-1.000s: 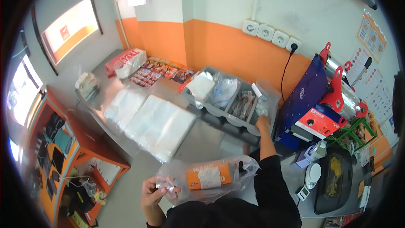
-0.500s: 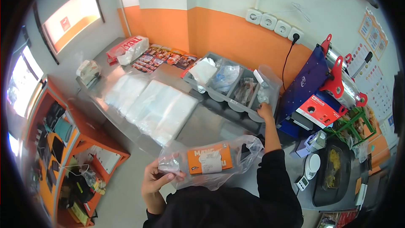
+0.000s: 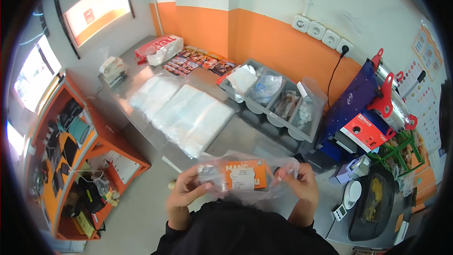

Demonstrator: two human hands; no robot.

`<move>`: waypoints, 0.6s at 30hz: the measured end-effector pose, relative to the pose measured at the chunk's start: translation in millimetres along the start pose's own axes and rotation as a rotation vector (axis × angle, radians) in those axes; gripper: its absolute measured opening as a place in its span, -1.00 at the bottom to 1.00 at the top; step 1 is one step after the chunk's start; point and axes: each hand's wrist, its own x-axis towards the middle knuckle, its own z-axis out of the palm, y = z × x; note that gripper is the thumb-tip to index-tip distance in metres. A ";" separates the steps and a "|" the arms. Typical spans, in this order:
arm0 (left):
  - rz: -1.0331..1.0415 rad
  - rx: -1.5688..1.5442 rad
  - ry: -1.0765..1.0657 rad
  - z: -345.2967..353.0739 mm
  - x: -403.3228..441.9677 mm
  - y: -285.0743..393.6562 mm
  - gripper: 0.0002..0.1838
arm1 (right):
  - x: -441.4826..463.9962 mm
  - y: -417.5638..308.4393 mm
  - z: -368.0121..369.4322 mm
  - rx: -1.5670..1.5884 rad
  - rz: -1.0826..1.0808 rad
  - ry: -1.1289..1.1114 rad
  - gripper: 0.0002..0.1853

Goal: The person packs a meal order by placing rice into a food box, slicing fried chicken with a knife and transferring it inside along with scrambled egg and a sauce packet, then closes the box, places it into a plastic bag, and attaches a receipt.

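A clear plastic bag (image 3: 217, 175) is stretched between my hands in front of my body. Inside it lies an orange box (image 3: 259, 166) with white lettering and a printed white label (image 3: 242, 179). My left hand (image 3: 186, 192) pinches the bag's left edge between thumb and fingers. My right hand (image 3: 303, 188) is closed on the right edge, beside a dark item in the bag that I cannot make out. Whether a small thing is also in my right fingers is hidden.
Stacked clear bags (image 3: 193, 115) lie on the steel table (image 3: 238, 134). Behind them stands a grey divided bin (image 3: 295, 132) with packets and wrapped items. To the right are a blue machine (image 3: 349, 97), a kitchen scale (image 3: 351, 191) and a black tray (image 3: 370, 229). An orange shelf (image 3: 111, 137) stands left.
My right hand has left the bin's right compartment and come back to the bag's right edge. My left hand still holds the bag. The view has shifted slightly.
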 end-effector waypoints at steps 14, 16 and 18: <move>0.136 0.038 0.112 -4.7 8.4 -81.5 0.03 | 32.7 -9.1 55.3 0.030 -0.107 -0.044 -0.71; 0.190 0.256 0.183 -13.5 5.4 -119.1 0.07 | 31.8 -14.5 57.6 0.188 -0.039 0.007 -0.74; 0.250 0.468 0.259 -11.8 6.7 -131.2 0.11 | 32.7 -19.7 62.2 0.076 -0.143 -0.057 -0.78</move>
